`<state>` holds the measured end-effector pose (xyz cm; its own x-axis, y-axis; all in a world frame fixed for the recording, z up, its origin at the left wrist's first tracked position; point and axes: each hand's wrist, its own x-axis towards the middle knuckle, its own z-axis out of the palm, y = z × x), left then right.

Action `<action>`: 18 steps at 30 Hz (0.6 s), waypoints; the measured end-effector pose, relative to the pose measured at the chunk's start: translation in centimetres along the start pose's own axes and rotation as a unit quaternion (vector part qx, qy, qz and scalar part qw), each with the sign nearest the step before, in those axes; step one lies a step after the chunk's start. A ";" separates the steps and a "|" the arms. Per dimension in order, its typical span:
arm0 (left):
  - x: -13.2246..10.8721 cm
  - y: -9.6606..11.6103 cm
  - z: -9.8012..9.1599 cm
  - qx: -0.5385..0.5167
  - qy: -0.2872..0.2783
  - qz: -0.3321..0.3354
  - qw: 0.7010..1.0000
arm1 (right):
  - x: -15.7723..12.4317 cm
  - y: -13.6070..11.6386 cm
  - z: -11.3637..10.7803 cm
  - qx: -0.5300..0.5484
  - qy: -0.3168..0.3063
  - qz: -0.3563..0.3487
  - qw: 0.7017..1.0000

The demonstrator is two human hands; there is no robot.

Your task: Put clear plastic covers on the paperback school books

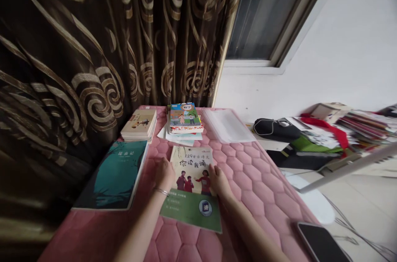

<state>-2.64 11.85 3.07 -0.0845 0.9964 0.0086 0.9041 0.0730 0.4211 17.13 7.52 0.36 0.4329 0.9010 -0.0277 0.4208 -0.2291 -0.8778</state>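
A pink quilted pad (248, 179) is covering the work surface, which is standing against a dark curtain (77, 47) with gold swirls; a window and a white wall are showing beyond it.

The left hand (164, 175) and the right hand (218, 180) are bracketing a green-covered book (190, 208), one against each long edge. The book is lying flat, cover up, directly between the two hands. The fingers are loosely bent against the edges; whether the tips are tucking under the cover cannot be told. This two-sided contact is probably keeping the book square on the soft pad.

Just outside the left hand, a teal book (114, 177) is lying flat. Beyond the fingertips, a beige stack (139, 125) and a stack topped by a colourful textbook (185, 117) are sitting side by side, likely sorted into piles. A clear folder (228, 125) is lying beyond the right hand, and a phone (321, 241) is resting well behind the right wrist.
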 end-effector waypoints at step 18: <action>-1.0 0.8 1.4 0.026 0.081 0.091 0.992 | 1.1 -0.1 -1.5 -0.200 -0.032 -0.003 0.979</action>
<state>-1.26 10.95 2.10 0.0187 0.9735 0.2280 0.9308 -0.1002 0.3516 18.78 7.94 1.14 0.3846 0.9209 -0.0637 0.7077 -0.3385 -0.6201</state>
